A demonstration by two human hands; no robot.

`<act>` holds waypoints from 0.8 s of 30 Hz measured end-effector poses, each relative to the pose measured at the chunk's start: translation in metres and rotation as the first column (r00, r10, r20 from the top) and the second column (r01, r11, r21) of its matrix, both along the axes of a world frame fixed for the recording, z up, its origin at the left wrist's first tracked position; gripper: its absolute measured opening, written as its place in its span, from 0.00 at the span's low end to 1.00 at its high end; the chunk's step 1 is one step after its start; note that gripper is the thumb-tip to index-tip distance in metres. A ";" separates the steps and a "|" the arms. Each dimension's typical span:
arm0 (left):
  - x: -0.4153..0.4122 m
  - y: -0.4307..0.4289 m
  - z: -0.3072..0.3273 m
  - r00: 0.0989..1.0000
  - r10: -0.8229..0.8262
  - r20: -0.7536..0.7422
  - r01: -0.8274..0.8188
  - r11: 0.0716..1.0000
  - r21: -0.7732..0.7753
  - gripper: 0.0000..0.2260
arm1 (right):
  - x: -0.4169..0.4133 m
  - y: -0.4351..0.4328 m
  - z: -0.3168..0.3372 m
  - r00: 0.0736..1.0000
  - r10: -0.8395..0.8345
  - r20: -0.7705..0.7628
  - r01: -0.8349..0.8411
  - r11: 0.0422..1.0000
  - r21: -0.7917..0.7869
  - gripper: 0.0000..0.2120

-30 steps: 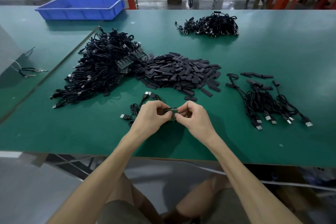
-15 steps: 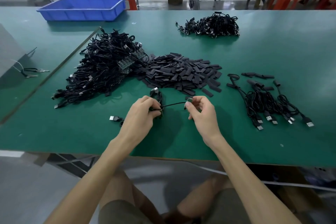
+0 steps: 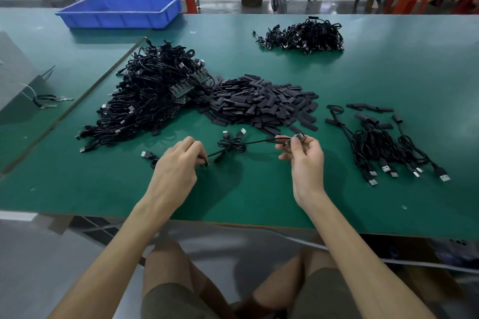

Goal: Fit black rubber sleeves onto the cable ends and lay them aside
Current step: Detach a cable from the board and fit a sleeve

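Observation:
A thin black cable [image 3: 248,143] runs between my two hands above the green table [image 3: 259,202]. My right hand [image 3: 303,155] pinches its small metal-tipped end [image 3: 298,137] between thumb and fingertips. My left hand [image 3: 178,163] grips the other part of the cable, fingers curled. A small knot of cables with silver USB plugs [image 3: 232,144] lies between the hands. The heap of black rubber sleeves [image 3: 261,105] lies just behind. Sleeved cables [image 3: 383,142] are laid out at the right.
A large tangle of black cables [image 3: 153,101] fills the left middle. A smaller cable pile [image 3: 303,36] sits at the back, and a blue plastic bin [image 3: 121,11] at the back left. A loose USB plug [image 3: 146,155] lies left of my left hand.
My hands were together at one spot; they have drawn apart, the right one moving right and the left one left, stretching the cable out between them.

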State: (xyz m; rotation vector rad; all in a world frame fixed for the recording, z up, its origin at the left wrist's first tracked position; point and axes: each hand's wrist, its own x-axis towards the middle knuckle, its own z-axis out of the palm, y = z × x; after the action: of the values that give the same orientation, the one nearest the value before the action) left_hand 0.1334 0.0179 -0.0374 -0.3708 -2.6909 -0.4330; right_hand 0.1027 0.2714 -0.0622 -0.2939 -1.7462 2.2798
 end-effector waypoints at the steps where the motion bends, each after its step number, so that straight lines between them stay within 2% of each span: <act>1: -0.001 -0.002 -0.002 1.000 0.017 -0.012 -0.017 1.000 -0.006 0.12 | 0.000 0.000 0.001 1.000 -0.009 -0.003 0.009 0.998 -0.055 0.04; 5: -0.006 -0.011 -0.005 0.990 0.136 -0.043 -0.137 0.990 -0.019 0.11 | 0.000 0.002 0.002 1.000 -0.025 -0.018 0.022 0.989 -0.145 0.04; 8: -0.012 -0.017 -0.008 0.968 0.248 -0.017 -0.249 0.968 -0.044 0.07 | 0.000 0.003 0.004 0.999 -0.031 -0.017 0.027 0.981 -0.194 0.03; 10: -0.015 -0.019 -0.009 0.953 0.303 0.015 -0.301 0.950 -0.079 0.05 | 0.001 0.004 0.005 1.000 -0.029 -0.010 0.027 0.977 -0.210 0.03; 14: -0.020 -0.023 -0.011 0.932 0.358 0.054 -0.350 0.930 -0.113 0.07 | 0.002 0.003 0.005 1.000 -0.014 -0.025 0.009 0.980 -0.196 0.06; 17: -0.020 -0.021 -0.010 0.926 0.366 0.087 -0.349 0.922 -0.165 0.09 | 0.002 0.004 0.005 0.999 -0.007 -0.033 0.001 0.981 -0.196 0.09; 20: -0.020 -0.011 -0.005 0.931 0.354 0.088 -0.345 0.933 -0.102 0.09 | 0.002 0.004 0.005 1.000 -0.004 -0.029 -0.003 0.973 -0.229 0.11; 24: -0.029 0.023 0.006 0.991 0.118 0.057 -0.122 0.990 0.069 0.09 | 0.002 0.005 0.005 1.000 0.019 -0.018 -0.022 0.979 -0.204 0.12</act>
State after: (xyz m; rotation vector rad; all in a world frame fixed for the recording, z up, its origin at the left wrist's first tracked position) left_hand 0.1040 0.0411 -0.0309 -0.1779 -2.7218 -0.5099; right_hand 0.1050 0.2759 -0.0570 -0.2970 -1.5155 2.4734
